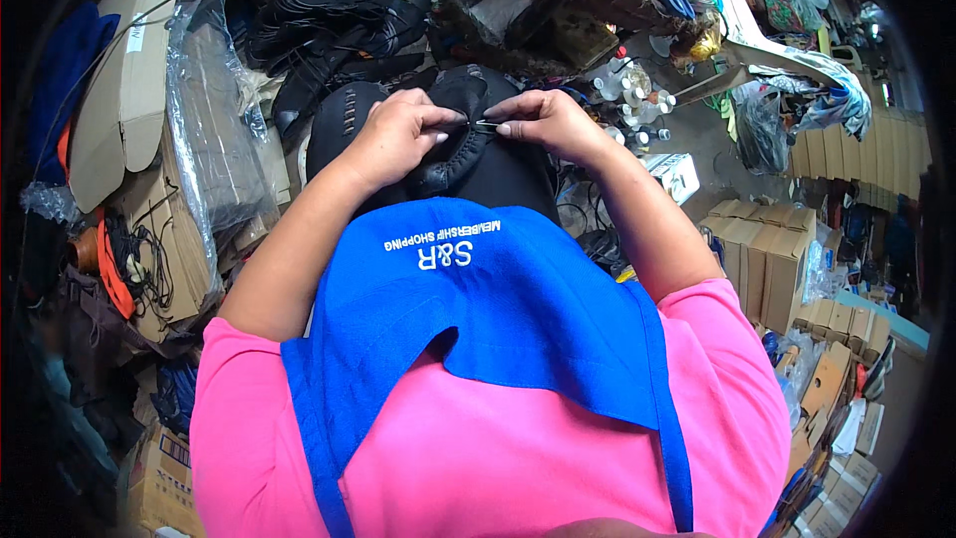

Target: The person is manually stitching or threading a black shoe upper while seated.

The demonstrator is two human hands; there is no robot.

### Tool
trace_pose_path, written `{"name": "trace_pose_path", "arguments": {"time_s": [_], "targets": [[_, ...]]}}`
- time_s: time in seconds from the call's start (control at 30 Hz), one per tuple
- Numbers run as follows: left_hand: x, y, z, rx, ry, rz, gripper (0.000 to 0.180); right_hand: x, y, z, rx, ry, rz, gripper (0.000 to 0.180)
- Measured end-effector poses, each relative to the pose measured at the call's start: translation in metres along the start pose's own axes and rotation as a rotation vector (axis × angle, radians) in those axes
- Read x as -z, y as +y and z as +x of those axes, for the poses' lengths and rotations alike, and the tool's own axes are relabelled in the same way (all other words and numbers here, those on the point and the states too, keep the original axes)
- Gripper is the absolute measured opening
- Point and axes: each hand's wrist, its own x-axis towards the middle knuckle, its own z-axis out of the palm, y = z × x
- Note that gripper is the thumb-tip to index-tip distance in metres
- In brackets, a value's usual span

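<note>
both forearms rise from six o'clock toward twelve and converge. left hand (398, 134) at eleven o'clock, fingers curled and pinched; right hand (546, 122) at one o'clock, pinched likewise, fingertips nearly meeting.

My one head-worn fisheye view, looking steeply down my own chest, close on my hands, edges bending into dark rim
</note>
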Motion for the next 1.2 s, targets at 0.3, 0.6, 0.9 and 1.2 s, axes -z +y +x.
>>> {"name": "trace_pose_path", "arguments": {"time_s": [0.3,0.6,0.9,1.2], "targets": [[-0.024,-0.007,0.01,0.354,-0.034,-0.542,0.021,-0.01,0.004,0.007,0.061,0.075,0.111,0.022],[-0.009,0.0,0.019,0.154,-0.01,-0.237,0.012,-0.004,-0.005,0.018,0.137,0.025,-0.145,0.012],[0.007,0.005,0.005,0.179,-0.075,-0.097,0.014,0.009,0.008,0.004,0.183,0.006,-0.027,0.019],[0.006,0.011,0.009,0.129,-0.119,-0.042,0.015,0.015,0.004,-0.037,0.122,0.099,0.112,0.009]]}}
